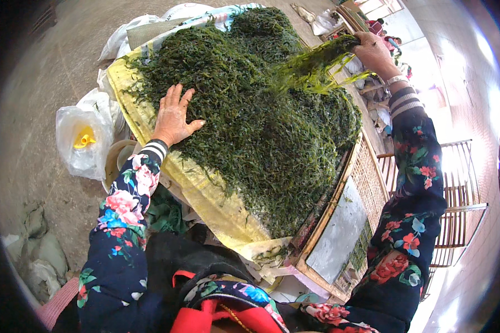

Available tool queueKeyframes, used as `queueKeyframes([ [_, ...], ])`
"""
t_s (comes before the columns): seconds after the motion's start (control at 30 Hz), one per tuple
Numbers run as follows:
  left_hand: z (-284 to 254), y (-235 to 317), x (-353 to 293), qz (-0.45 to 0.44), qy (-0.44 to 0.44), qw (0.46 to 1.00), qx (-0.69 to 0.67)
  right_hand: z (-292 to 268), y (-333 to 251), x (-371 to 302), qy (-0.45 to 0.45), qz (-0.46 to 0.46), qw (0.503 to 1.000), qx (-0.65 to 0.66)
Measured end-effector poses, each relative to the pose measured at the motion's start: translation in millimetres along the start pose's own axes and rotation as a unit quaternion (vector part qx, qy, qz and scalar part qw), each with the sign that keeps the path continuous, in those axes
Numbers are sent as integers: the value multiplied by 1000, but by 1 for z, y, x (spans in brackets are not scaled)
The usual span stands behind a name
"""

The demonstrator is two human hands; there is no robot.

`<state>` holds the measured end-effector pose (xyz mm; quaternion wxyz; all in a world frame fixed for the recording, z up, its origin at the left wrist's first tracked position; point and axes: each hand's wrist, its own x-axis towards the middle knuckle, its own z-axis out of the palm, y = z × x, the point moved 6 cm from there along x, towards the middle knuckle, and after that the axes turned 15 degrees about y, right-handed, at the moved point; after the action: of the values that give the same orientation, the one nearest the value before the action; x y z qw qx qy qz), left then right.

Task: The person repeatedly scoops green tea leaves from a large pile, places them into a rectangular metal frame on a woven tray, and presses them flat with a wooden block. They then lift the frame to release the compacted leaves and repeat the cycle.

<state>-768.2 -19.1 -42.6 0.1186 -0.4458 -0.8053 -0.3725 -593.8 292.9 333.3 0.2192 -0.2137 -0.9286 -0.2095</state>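
A big heap of dark green seaweed-like strands [228,105] covers a yellow woven sheet [200,194] in front of me. On the heap's left edge rests my left hand [175,117], fingers spread, with nothing held. Up at the right, my right hand [372,53] is closed around a clump of green strands [322,62], raised above the heap. The clump trails down and to the left, lit yellow-green and partly blurred. Whether its lower end touches the heap I cannot tell.
A bamboo-framed rack [366,172] with a grey sheet [339,227] adjoins the heap's right side. At the left stand a clear plastic bag [72,155] with a yellow item and a round tub [114,161]. Slatted racks [455,222] and distant people [391,41] are at the right.
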Motion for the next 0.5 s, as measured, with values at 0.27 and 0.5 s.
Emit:
queueKeyframes([
  [0.27, 0, 1, 1, 7, 4, 1000, 12, -6, -47, -24, 110, -79, 989, -66],
  [0.5, 3, -1, 0, 22, 27, 999, 3, -48, -44, -2, 108, -85, 990, 16],
])
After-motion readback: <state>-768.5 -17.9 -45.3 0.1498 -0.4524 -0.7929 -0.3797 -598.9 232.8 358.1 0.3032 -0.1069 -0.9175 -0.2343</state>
